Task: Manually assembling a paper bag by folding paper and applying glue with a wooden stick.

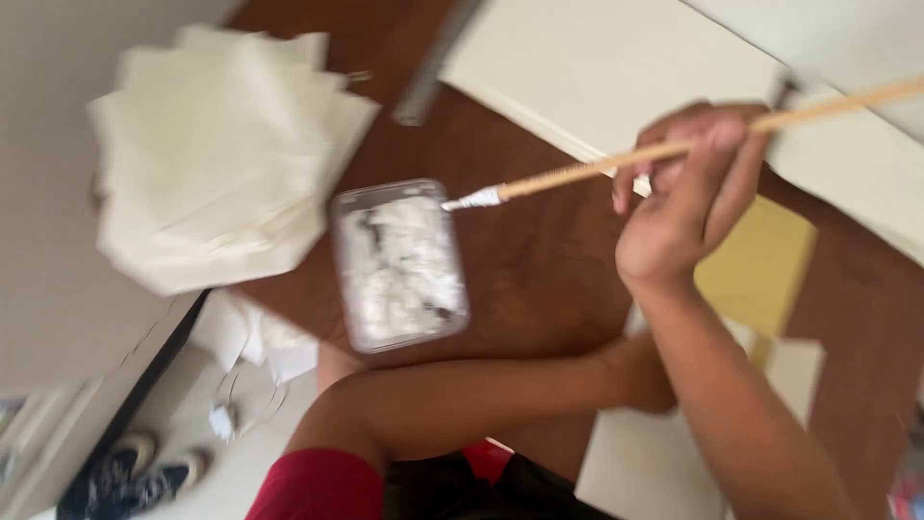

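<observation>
Right hand (679, 207) has its fingers (717, 159) pinched around a long wooden brush (616, 166). The handle runs up-right, and the white-coated tip points down-left, just at the rim of the clear tub of paste (399, 265). Left hand is tucked behind the right forearm, so I can't tell its grip. Everything's pretty blurry.

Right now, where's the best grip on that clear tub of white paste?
By its short near end wall, coming from the table's near edge. The clear tub lies lengthwise and open-topped, and the brush in the right hand hangs over its far rim.
</observation>
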